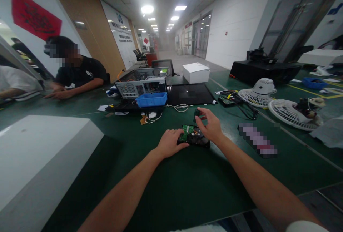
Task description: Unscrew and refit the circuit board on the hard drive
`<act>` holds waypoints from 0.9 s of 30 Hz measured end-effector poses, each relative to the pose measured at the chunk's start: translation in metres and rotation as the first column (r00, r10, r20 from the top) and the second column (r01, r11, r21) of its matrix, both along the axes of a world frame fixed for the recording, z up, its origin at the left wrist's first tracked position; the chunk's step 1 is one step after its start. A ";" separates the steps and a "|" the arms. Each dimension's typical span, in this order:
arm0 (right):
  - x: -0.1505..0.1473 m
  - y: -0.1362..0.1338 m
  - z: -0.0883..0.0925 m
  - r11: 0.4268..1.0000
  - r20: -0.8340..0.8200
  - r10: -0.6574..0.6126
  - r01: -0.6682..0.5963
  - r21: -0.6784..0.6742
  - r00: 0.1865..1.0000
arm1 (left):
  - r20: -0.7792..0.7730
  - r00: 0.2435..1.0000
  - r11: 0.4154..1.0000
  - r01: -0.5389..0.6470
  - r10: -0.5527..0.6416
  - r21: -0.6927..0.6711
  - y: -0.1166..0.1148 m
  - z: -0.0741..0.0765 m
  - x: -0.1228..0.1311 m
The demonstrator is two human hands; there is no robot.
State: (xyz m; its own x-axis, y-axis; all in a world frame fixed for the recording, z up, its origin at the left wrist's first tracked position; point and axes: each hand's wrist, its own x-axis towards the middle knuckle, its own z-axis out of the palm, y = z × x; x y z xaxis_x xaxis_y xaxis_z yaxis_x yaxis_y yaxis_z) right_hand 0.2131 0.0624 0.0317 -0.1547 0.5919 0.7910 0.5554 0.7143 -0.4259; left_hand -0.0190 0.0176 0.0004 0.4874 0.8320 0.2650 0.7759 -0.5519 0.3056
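Observation:
On the green table in front of me lies a small black device [197, 138] with its insides showing, a green circuit board [188, 129] at its left end. My left hand [171, 142] is closed round that left end, thumb on the near side and fingers on the far side. Just above the device's right end, my right hand [210, 124] pinches a small dark piece [197, 114] between thumb and fingertips. What kind of piece it is I cannot make out.
Beyond the device stand a blue bin [152, 99], an opened computer case [142, 85] and a flat black panel [190, 94]. White fan parts [257, 92] and a blurred-out phone-shaped object [257, 140] lie right. A white box [45, 153] fills the near left. A person [77, 67] sits far left.

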 end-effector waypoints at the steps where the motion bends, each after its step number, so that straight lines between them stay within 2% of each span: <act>1: 0.000 0.000 0.000 1.000 0.011 0.005 -0.005 0.012 1.000 | 0.001 1.000 1.000 -0.001 0.001 -0.002 0.000 0.000 0.000; 12: 0.001 0.003 0.003 0.998 -0.010 0.038 -0.037 0.041 0.999 | -0.005 1.000 1.000 -0.014 0.014 -0.028 -0.003 0.006 0.002; 18: 0.002 0.007 -0.001 0.996 -0.013 -0.018 0.019 0.082 1.000 | -0.010 1.000 1.000 -0.013 0.013 -0.019 -0.002 0.004 0.001; 27: 0.004 0.002 0.008 0.996 0.038 -0.036 0.032 0.084 0.999 | -0.005 1.000 1.000 -0.010 0.010 -0.005 -0.001 0.001 0.001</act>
